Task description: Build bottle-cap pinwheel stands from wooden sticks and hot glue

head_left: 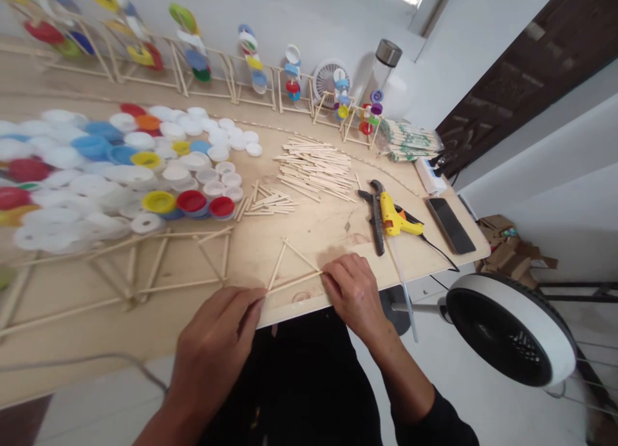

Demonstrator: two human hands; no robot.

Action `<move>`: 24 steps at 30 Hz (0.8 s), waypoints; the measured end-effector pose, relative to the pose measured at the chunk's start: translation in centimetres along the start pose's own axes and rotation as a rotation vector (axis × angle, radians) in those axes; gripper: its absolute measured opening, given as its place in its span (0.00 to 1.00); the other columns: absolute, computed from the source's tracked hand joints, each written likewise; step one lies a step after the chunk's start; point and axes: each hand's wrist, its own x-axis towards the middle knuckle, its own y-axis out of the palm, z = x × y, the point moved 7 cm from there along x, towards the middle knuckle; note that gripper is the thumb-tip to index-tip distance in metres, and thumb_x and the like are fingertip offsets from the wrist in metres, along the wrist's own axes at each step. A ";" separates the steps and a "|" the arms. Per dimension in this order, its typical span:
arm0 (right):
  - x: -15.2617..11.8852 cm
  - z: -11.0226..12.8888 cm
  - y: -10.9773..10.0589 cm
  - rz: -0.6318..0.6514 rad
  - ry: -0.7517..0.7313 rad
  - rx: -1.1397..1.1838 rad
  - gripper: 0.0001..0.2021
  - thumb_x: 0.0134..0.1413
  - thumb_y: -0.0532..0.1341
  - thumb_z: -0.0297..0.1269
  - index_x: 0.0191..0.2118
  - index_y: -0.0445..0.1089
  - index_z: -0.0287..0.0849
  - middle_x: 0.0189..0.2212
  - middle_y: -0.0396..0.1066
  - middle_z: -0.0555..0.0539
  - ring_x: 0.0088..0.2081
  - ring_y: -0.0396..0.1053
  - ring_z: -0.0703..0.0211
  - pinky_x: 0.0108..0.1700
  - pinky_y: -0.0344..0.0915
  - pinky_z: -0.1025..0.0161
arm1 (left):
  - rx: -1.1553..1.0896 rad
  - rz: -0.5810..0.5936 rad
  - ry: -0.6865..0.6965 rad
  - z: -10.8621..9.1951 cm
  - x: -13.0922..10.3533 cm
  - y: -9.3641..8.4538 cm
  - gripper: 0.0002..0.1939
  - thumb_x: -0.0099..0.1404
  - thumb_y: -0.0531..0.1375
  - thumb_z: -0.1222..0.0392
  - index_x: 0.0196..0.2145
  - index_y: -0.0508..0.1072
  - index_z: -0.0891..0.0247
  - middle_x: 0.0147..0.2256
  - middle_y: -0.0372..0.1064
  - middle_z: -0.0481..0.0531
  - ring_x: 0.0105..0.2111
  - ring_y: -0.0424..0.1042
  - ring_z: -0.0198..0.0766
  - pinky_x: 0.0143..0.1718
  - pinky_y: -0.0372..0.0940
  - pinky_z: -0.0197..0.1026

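Pinning a stick triangle [292, 267] at the table's [309, 230] near edge.
Head view: your left hand [217, 349] and right hand [352, 291] are pinching its base corners, fingers together on the sticks; uneven pressure could be splaying the joints or sliding it off the edge.

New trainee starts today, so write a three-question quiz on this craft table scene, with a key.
1. True or false: the yellow glue gun is held in the right hand.
2. What shape do the thin wooden sticks between the two hands form?
3. Multiple choice: the dark phone lies A) among the plastic bottle caps, B) to the right of the glue gun near the table edge, C) under the left hand.

Key:
1. False; it lies on the table, untouched.
2. A triangle; each hand touches one end of its near stick.
3. B.
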 end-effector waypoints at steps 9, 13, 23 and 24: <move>0.1 0.0 0.0 0.001 -0.004 0.011 0.08 0.65 0.54 0.31 0.34 0.69 0.41 0.31 0.69 0.45 0.35 0.63 0.55 0.39 0.59 0.58 | -0.013 0.008 -0.023 -0.1 0.3 -0.3 0.05 0.68 0.53 0.62 0.37 0.69 0.59 0.32 0.72 0.50 0.33 0.73 0.38 0.38 0.67 0.41; 0.1 0.0 -0.1 0.009 0.004 0.010 0.08 0.65 0.54 0.31 0.34 0.69 0.41 0.31 0.69 0.45 0.35 0.63 0.55 0.39 0.59 0.58 | -0.003 0.016 -0.036 0.0 0.3 -0.2 0.05 0.67 0.53 0.62 0.37 0.69 0.58 0.32 0.72 0.49 0.33 0.73 0.38 0.38 0.67 0.41; 0.0 0.0 0.0 0.004 0.002 0.020 0.08 0.65 0.54 0.31 0.35 0.69 0.41 0.31 0.69 0.45 0.35 0.63 0.55 0.40 0.59 0.58 | -0.001 0.017 -0.059 0.2 0.2 -0.1 0.06 0.67 0.53 0.61 0.37 0.70 0.58 0.32 0.72 0.49 0.33 0.73 0.37 0.38 0.67 0.40; 0.0 0.0 0.0 0.006 0.001 0.021 0.08 0.65 0.54 0.31 0.35 0.69 0.41 0.31 0.69 0.45 0.35 0.63 0.55 0.40 0.59 0.58 | -0.003 0.013 -0.054 0.1 0.3 -0.2 0.06 0.67 0.53 0.62 0.37 0.70 0.58 0.32 0.73 0.49 0.33 0.73 0.37 0.38 0.67 0.40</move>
